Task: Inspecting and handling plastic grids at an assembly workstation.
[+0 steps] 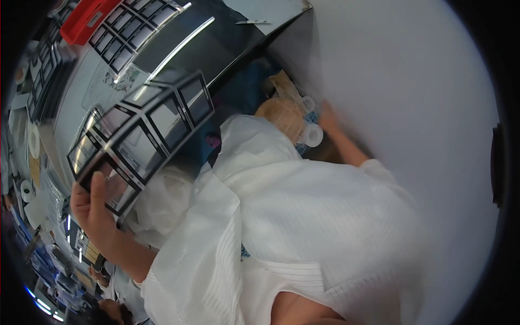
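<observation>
1. A pale worktable [81,67] slants across the upper left, carrying a red plastic bin [81,27] and a grid of black-edged rectangular panels [127,32] beside it.
2. A smooth white surface [411,108] fills the right side; a co-worker in white [127,292] shows at lower left, among crowded workshop shelves and lights.
3. The black grid frame [143,115], stiff and thin-barred with rectangular windows, some looking glossy, is held up at a tilt, overlapping the worktable in view.
4. The left hand [96,208] pinches its lower left corner, thumb on the near face.
5. The right hand [327,118] is blurred, close to a small white ring-shaped roll [312,135] and a broad tan roll [281,115]; I cannot tell whether its fingers are spread or pinching.
6. The wearer's white coat [325,211] is finely striped and creased.
</observation>
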Tool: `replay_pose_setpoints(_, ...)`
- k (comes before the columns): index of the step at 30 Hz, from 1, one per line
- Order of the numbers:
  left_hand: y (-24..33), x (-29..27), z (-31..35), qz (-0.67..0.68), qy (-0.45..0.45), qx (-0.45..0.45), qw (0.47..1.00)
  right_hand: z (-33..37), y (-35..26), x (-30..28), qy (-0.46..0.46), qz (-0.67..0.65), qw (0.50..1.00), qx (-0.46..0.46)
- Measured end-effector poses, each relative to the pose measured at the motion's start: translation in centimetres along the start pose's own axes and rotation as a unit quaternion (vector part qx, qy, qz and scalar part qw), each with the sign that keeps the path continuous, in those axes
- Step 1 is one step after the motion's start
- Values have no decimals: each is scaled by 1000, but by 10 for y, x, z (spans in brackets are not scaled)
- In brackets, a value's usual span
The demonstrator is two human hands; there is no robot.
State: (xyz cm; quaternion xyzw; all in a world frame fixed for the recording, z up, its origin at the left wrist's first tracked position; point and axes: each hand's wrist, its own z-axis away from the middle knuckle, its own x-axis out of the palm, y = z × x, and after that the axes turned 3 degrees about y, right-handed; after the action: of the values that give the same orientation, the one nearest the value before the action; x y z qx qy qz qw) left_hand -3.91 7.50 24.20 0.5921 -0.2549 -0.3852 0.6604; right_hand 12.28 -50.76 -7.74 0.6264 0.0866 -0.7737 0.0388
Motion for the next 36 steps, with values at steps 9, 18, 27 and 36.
replay_pose_setpoints(9, -13, 70, -36, 197, -10, 3, 980, -51, -184, -2, -380, -569, 729, 37)
replay_pose_setpoints(18, -69, 120, -24, 333, -52, 2, 941, -140, -294, -209, -227, -738, 603, -203)
replay_pose_setpoints(27, -164, 73, -124, 438, 139, -126, 879, -284, -391, -270, -242, -503, 776, -295)
replay_pose_setpoints(36, -187, 95, -213, 209, 213, -67, 952, -311, -465, -313, -325, -454, 720, -413)
